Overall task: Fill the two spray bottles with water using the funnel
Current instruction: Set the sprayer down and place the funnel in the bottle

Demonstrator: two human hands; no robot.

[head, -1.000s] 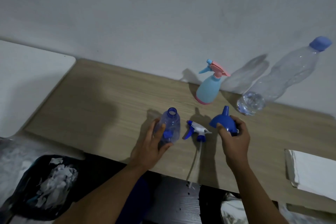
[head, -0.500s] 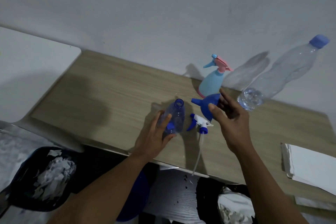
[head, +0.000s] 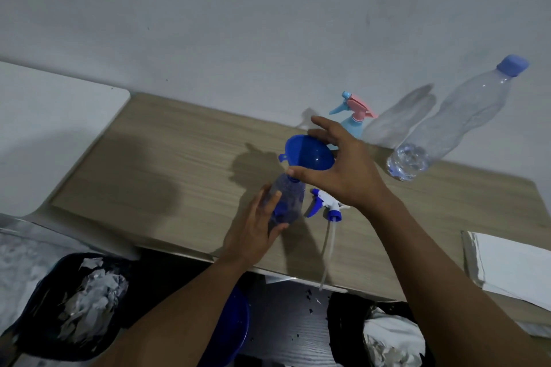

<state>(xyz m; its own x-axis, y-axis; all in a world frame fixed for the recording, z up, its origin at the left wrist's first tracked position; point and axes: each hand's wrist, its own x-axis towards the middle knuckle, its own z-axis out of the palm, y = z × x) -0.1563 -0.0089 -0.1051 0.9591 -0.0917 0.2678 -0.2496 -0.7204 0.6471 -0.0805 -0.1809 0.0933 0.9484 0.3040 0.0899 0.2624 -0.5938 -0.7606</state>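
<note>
the light wood-grain table [head: 179, 164] carries everything, its back edge against a pale wall. at the back right stands a tall clear plastic water bottle with a blue cap [head: 465, 122], capped and well apart from both hands. just left of it at the back edge is a light blue spray bottle with a pink trigger head [head: 353, 126], its head screwed on and nothing touching it.

near the middle of the front edge, the left hand [head: 253, 232] wraps its fingers and thumb round the body of a small clear blue-tinted spray bottle [head: 287, 199], which stands with its long axis up and its neck open. the right hand [head: 346, 173] is directly above that neck and pinches a round blue plastic funnel [head: 311, 155] by the rim between thumb and curled fingers, the forefinger sticking out. the funnel's bowl tips towards the camera; its spout points down at the neck, but the thumb hides the tip, so i cannot tell whether it is in yet.

judging by this, the next step is a short straight drop into the neck.

a white and blue trigger spray head with a dip tube [head: 323, 205] lies just right of the held bottle, the tube overhanging the front edge.
</note>
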